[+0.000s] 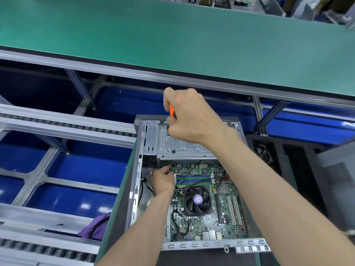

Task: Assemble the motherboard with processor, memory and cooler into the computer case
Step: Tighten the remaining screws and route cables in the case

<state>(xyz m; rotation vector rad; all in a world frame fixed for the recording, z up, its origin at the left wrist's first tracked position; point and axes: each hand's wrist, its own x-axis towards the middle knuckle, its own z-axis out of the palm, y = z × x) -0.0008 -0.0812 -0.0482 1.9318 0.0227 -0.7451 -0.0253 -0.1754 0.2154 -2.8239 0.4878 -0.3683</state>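
Hands of a person reach down into an open grey metal computer case (141, 131) lying on its side on a workbench. The right hand (189, 116) is closed in a fist around the orange handle of a screwdriver (172, 110), held upright above the silver metal drive cage (180, 144) at the far end of the case; the shaft is mostly hidden behind the hand. The left hand (163, 180) is lower, inside the case at the far left corner of the green motherboard (203, 223), fingertips pinched together at the board's edge; whether they have hold of anything cannot be told. The motherboard lies flat inside the case. A black square cooler fan with a purple centre label (196, 200) sits on the board, and blue and green memory slots (193, 180) run across just beyond it. Black cables (180, 221) loop over the near left part of the board. Beyond the case stretches a long green bench mat (172, 35), and a purple cloth (96, 226) lies at lower left
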